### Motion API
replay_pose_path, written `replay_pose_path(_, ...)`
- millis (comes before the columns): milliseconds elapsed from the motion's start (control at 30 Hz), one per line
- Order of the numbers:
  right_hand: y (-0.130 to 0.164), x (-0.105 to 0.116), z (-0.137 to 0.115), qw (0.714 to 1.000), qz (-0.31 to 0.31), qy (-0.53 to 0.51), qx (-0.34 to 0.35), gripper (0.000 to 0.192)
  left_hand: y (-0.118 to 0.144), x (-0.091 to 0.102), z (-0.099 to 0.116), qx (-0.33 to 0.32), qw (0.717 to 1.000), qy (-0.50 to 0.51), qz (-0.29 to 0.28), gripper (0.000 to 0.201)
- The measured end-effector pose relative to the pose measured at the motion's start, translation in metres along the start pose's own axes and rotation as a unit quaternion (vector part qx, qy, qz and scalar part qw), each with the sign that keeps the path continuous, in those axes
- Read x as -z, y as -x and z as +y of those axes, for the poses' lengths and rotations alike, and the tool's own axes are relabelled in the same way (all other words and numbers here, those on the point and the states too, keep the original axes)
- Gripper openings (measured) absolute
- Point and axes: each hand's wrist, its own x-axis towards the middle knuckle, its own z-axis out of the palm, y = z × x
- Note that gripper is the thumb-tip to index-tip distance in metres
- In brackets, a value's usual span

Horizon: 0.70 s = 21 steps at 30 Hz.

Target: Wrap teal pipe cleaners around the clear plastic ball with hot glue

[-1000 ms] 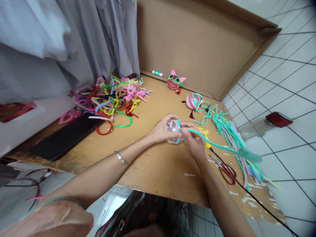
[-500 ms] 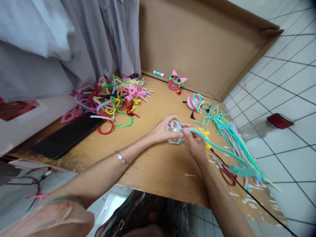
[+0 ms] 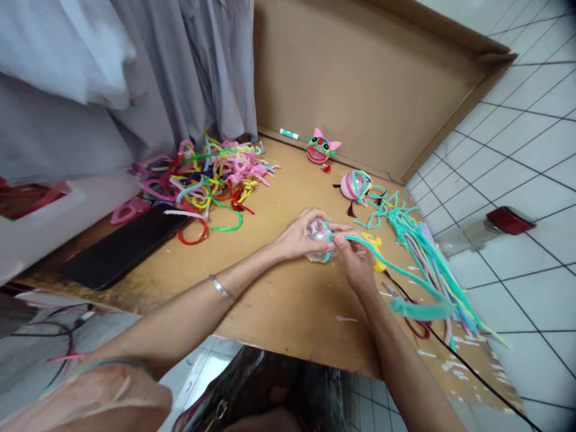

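Observation:
My left hand (image 3: 300,235) is closed around a clear plastic ball (image 3: 318,231) with bits of teal trim on it. At the ball's right side, my right hand (image 3: 356,252) pinches a teal pipe cleaner (image 3: 396,264) against it. The pipe cleaner's long free end trails right over my right wrist and curls back above the scissors (image 3: 420,329), partly covering them. Behind my right hand lies a yellow glue gun (image 3: 379,255), partly hidden, with a black cord. My fingertips hide where the pipe cleaner meets the ball.
A tangle of coloured pipe cleaners (image 3: 202,174) lies left, beside a black flat panel (image 3: 121,249). At the back are a glue stick (image 3: 288,134), a decorated animal head (image 3: 320,147) and a pink-and-clear ball (image 3: 355,186). Straight pipe cleaners (image 3: 416,240) lie right, near the tiled wall (image 3: 517,240).
The curled free end of the teal pipe cleaner has swung left, over the scissors' handles. Both hands and the ball have hardly moved.

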Motion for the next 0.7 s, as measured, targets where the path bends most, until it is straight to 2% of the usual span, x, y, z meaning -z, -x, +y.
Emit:
replay_pose_path(267, -0.0013, -0.0002, -0.0012, 1.0, 0.007, 0.012, 0.011, 0.015, 0.0, 0.0001, 0.0, 0.013, 1.0, 0.01, 0.001, 0.055)
replay_pose_path(467, -0.0009, 0.0003, -0.0023, 1.0, -0.003, 0.009, 0.026, 0.015, -0.0002, 0.0005, -0.0009, -0.001, 1.0, 0.004, 0.001, 0.053)
replay_pose_path(700, -0.002, 0.0018, -0.0015, 1.0, -0.009, 0.011, 0.017, 0.015, 0.0003, 0.0002, -0.0006, 0.004, 1.0, 0.012, 0.001, 0.052)
